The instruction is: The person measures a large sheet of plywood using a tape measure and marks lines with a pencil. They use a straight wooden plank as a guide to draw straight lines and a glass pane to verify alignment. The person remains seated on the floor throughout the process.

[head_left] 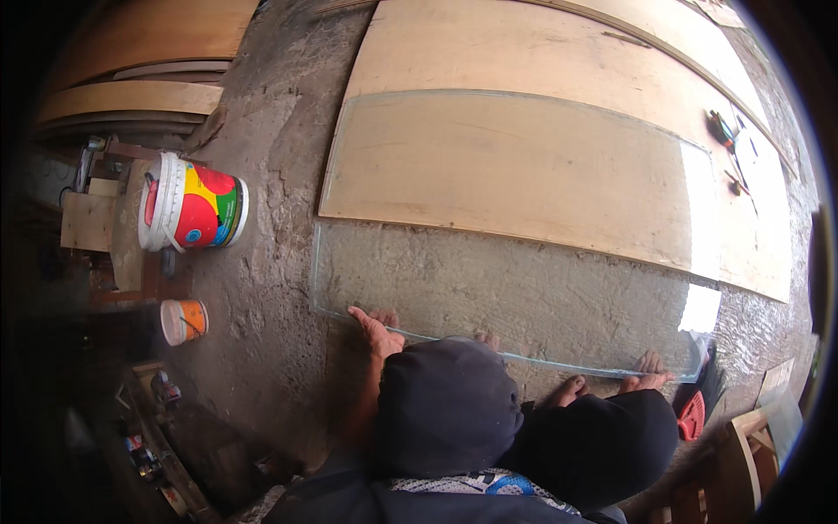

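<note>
A large clear glass pane [524, 284] lies partly over a plywood sheet [489, 57], its near part reaching out over the rough concrete floor [279, 262]. My left hand [379, 334] is closed on its near edge at the left end, thumb on top and fingers showing through the glass. Near the right corner, my right hand [648, 380] grips the same edge, its fingers also visible through the pane. Between my hands are my dark-clothed knees [449, 406], with bare toes [572, 390] close to the glass edge.
A colourful paint bucket [205, 205] and a small orange-and-white tub [185, 321] stand at left. Small hand tools [723, 131] lie on the plywood's right end. By the pane's right corner is a red-headed brush [691, 417]. Stacked boards [140, 96] occupy the far left.
</note>
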`<state>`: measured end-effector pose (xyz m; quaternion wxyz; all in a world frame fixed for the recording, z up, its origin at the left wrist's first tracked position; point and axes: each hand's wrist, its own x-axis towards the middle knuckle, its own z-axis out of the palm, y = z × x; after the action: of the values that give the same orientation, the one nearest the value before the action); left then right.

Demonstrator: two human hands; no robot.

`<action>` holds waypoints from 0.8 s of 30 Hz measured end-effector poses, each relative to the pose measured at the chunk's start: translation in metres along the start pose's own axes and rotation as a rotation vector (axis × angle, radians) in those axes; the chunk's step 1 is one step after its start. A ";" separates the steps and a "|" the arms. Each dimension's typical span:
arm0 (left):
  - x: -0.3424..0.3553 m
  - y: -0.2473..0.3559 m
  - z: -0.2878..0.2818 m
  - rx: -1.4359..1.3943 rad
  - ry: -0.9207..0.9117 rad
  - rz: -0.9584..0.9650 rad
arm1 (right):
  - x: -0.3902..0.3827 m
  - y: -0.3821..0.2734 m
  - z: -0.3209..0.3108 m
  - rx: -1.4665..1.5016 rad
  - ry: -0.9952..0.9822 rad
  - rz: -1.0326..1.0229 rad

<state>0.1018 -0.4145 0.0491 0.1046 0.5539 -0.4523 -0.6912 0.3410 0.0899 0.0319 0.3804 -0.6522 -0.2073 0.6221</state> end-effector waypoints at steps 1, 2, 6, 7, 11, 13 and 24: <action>-0.001 0.000 -0.002 0.008 -0.002 -0.014 | 0.000 -0.002 0.001 0.022 0.025 0.006; -0.003 0.001 -0.003 0.000 0.015 -0.003 | 0.000 -0.003 0.002 0.045 0.044 -0.004; -0.012 0.011 0.001 -0.014 -0.001 0.031 | 0.003 -0.006 0.008 0.096 -0.004 0.046; -0.014 0.017 0.003 -0.013 -0.034 0.044 | 0.004 -0.006 0.010 0.120 -0.008 0.038; -0.022 0.041 0.049 -0.026 -0.106 0.073 | 0.012 -0.018 0.026 0.325 -0.118 0.034; -0.029 0.049 0.080 -0.087 -0.173 0.120 | 0.014 -0.028 0.039 0.411 -0.136 0.064; -0.108 0.095 0.200 -0.225 -0.567 0.170 | 0.003 -0.131 0.099 0.637 -0.466 -0.034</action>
<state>-0.0645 -0.2972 0.1879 0.0925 0.2843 -0.4289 -0.8525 0.2719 0.1976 0.1348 0.5167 -0.3391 -0.0955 0.7803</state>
